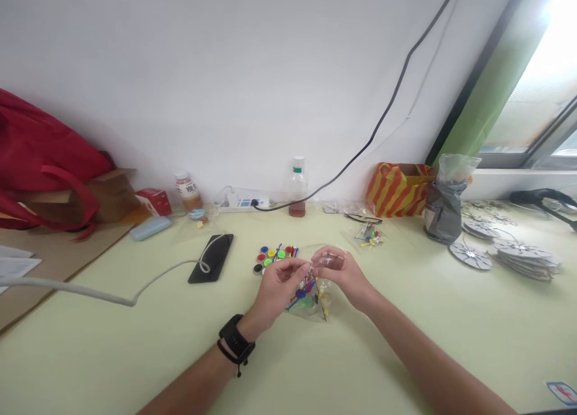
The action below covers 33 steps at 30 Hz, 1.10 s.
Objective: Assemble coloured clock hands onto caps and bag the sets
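A clear plastic bag [311, 304] hangs between my hands, with small blue, green and yellow plastic pieces inside it. My left hand [282, 288], with a black watch [236, 338] on its wrist, pinches the bag's upper edge. Close against it, my right hand [345, 276] grips the same edge, thumb and fingertips together. Just behind the left hand lie several coloured round discs [268, 254] and some thin coloured sticks; the hand hides part of them. Farther back on the right sits another clear bag [370, 237] of small coloured pieces.
A black phone [211, 258] with a pale cable lies left of my hands. Along the wall stand a drink bottle [297, 189], a power strip [243, 198] and a striped bag [396, 189]. Grey discs [523, 255] are stacked at right; a red bag [49, 156] stands left.
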Each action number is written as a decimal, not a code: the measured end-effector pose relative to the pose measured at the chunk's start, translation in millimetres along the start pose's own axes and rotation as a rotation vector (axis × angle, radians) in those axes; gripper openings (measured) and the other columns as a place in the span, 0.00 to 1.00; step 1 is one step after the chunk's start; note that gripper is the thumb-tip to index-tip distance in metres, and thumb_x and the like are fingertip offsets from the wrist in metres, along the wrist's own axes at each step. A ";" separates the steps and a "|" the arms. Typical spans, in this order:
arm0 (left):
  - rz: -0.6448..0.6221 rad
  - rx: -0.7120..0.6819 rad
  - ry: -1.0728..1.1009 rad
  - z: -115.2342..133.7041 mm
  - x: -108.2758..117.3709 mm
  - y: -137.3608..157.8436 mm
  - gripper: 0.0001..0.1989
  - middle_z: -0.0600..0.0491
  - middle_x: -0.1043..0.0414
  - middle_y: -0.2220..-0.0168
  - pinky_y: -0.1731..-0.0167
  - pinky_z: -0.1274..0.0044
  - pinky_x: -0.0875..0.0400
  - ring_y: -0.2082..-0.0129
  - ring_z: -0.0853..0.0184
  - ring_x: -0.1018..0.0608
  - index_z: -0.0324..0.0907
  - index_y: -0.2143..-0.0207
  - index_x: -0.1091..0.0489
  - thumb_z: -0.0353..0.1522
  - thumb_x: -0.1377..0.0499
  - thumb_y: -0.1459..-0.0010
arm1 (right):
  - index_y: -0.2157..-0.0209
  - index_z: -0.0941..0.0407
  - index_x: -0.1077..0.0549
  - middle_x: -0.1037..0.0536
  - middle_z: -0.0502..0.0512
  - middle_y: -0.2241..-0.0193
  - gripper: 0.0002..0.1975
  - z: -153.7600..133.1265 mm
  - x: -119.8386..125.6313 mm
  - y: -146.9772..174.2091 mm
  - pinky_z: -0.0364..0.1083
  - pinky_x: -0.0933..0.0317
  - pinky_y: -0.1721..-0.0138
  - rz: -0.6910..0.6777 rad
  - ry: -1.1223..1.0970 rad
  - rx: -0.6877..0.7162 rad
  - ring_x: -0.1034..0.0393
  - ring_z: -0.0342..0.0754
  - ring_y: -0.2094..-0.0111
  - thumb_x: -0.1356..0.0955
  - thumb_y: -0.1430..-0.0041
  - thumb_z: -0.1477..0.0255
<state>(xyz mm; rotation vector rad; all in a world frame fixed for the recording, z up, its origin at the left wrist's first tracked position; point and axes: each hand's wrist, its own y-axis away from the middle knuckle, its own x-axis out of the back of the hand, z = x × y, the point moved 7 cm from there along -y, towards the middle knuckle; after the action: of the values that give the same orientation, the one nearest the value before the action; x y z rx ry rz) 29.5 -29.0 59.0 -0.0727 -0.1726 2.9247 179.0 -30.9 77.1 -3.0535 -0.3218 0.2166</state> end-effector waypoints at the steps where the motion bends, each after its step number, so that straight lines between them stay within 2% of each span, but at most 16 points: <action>1: 0.021 -0.007 0.000 -0.4 1.3 0.3 0.15 0.49 0.18 0.64 0.58 0.72 0.23 0.63 0.61 0.19 0.41 0.64 0.20 0.43 0.32 0.44 | 0.68 0.53 0.25 0.24 0.49 0.72 0.13 0.1 0.4 -0.3 0.48 0.33 0.62 0.005 0.008 0.015 0.29 0.48 0.68 0.23 0.55 0.66; 7: 0.172 0.000 0.027 6.0 12.9 4.8 0.17 0.51 0.21 0.68 0.57 0.71 0.23 0.64 0.62 0.19 0.41 0.63 0.22 0.45 0.31 0.46 | 0.72 0.54 0.28 0.27 0.48 0.74 0.06 -1.6 8.1 0.8 0.48 0.33 0.61 -0.010 0.031 0.043 0.32 0.46 0.70 0.28 0.55 0.72; 9: 0.155 0.008 0.032 7.1 10.9 6.6 0.17 0.51 0.21 0.68 0.58 0.71 0.23 0.64 0.61 0.19 0.41 0.63 0.23 0.46 0.31 0.46 | 0.71 0.54 0.27 0.27 0.48 0.74 0.06 -2.9 9.0 2.3 0.48 0.32 0.60 -0.029 0.035 0.048 0.31 0.46 0.69 0.27 0.53 0.71; 13: 0.121 0.012 0.056 4.4 5.8 9.7 0.16 0.50 0.21 0.65 0.57 0.72 0.23 0.62 0.62 0.20 0.42 0.62 0.23 0.45 0.32 0.44 | 0.65 0.53 0.23 0.23 0.52 0.67 0.11 -2.1 7.7 5.1 0.49 0.32 0.58 -0.032 0.022 0.033 0.28 0.49 0.62 0.24 0.49 0.65; 16: 0.104 -0.007 0.125 2.3 5.9 8.8 0.15 0.51 0.22 0.62 0.57 0.72 0.22 0.61 0.63 0.20 0.43 0.59 0.24 0.42 0.32 0.43 | 0.66 0.55 0.22 0.23 0.52 0.69 0.12 -0.4 4.1 5.9 0.48 0.34 0.60 -0.046 0.060 0.037 0.30 0.48 0.64 0.25 0.46 0.60; 19: 0.083 -0.046 0.106 5.3 11.5 3.8 0.15 0.51 0.21 0.64 0.56 0.71 0.22 0.62 0.64 0.20 0.41 0.60 0.22 0.41 0.32 0.43 | 0.69 0.56 0.21 0.23 0.53 0.70 0.14 -0.4 4.6 5.2 0.47 0.36 0.63 -0.038 0.111 0.060 0.32 0.47 0.67 0.27 0.42 0.58; 23: 0.021 -0.037 0.003 9.5 20.2 -4.5 0.14 0.49 0.20 0.67 0.60 0.75 0.24 0.65 0.64 0.19 0.39 0.65 0.20 0.41 0.31 0.44 | 0.63 0.55 0.19 0.23 0.52 0.71 0.14 -5.4 13.4 3.0 0.47 0.35 0.64 0.032 0.106 0.122 0.32 0.47 0.69 0.26 0.44 0.59; 27: -0.031 -0.018 -0.033 10.3 25.4 -8.2 0.13 0.51 0.20 0.72 0.64 0.76 0.26 0.69 0.65 0.19 0.40 0.59 0.19 0.39 0.33 0.42 | 0.61 0.54 0.18 0.25 0.50 0.76 0.12 -9.5 18.2 2.7 0.47 0.37 0.66 0.040 0.085 0.148 0.32 0.46 0.72 0.26 0.44 0.62; 29: -0.042 -0.014 -0.025 9.2 27.2 -9.1 0.13 0.50 0.19 0.70 0.63 0.76 0.26 0.67 0.64 0.18 0.41 0.56 0.19 0.38 0.33 0.42 | 0.63 0.54 0.17 0.24 0.51 0.75 0.10 -9.6 18.7 3.0 0.47 0.37 0.66 0.025 0.075 0.143 0.32 0.46 0.72 0.26 0.44 0.64; 33: -0.042 -0.035 -0.035 10.2 31.9 -10.9 0.11 0.47 0.18 0.64 0.62 0.75 0.26 0.64 0.63 0.18 0.40 0.58 0.18 0.36 0.33 0.42 | 0.66 0.55 0.16 0.23 0.53 0.72 0.08 -6.6 20.8 2.1 0.47 0.38 0.63 0.020 0.052 0.143 0.32 0.47 0.69 0.28 0.44 0.67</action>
<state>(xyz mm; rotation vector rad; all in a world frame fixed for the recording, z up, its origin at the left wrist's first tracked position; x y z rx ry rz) 0.0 -12.8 69.3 -0.0229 -0.2285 2.8827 200.5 -28.9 80.7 -2.9162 -0.2614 0.1532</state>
